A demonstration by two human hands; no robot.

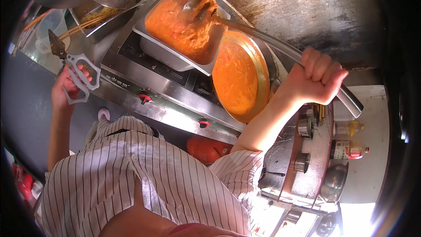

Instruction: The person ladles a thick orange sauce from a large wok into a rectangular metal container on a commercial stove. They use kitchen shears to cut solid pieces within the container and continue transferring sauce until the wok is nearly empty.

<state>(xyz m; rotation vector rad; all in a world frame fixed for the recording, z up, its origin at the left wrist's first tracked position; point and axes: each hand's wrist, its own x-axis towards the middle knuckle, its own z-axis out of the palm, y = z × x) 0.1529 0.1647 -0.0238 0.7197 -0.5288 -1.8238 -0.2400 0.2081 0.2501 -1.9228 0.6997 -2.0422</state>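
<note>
My right hand [317, 76] is closed around the long metal handle of a ladle [276, 41]. The ladle's bowl, coated in thick orange-red food, is over a deep rectangular steel pan [169, 60] holding orange, chunky sauce. Beside that pan, a round metal pan [254, 52] contains smoother orange sauce. Off to the left, my left hand [62, 89] holds kitchen scissors [75, 61] by their pale grey handles. The scissor blades look dark and stained, pointing up and away from me. Both pans are on a steel gas stove [154, 93].
Near the scissors stand a clear plastic jug [49, 26] and a steel tray [100, 28] with yellow food, a strainer and chopsticks. Red-marked knobs [144, 97] line the stove front. An orange-red cylinder [207, 148] sits below. Bottles [340, 149] and steel bowls are at right.
</note>
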